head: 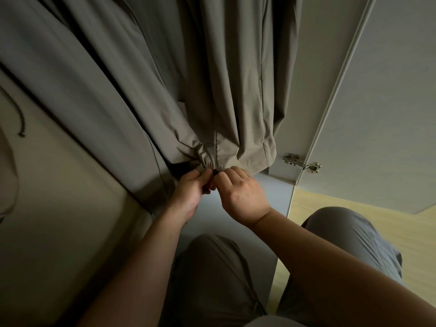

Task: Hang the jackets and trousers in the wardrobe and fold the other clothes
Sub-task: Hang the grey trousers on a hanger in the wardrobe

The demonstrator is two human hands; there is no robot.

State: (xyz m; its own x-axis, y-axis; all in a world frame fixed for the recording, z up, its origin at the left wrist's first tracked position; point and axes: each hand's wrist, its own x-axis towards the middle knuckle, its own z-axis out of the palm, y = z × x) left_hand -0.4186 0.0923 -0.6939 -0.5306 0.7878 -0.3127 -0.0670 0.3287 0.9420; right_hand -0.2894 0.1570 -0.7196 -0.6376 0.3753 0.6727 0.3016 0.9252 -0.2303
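Hands [188,191] [243,193] on hem of jacket [236,90]

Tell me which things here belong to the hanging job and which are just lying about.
Job in hand: khaki jacket hanging in the wardrobe; its black zip pull; left hand and right hand, both pinching the jacket's hem at the zip.
Just about: metal door hinge; dark cord on the left; wooden floor.

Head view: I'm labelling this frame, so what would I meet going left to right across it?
Beaded cord, left hand, small black fastener, right hand, metal hinge, wardrobe door. Both hands pinch at the jacket hem.
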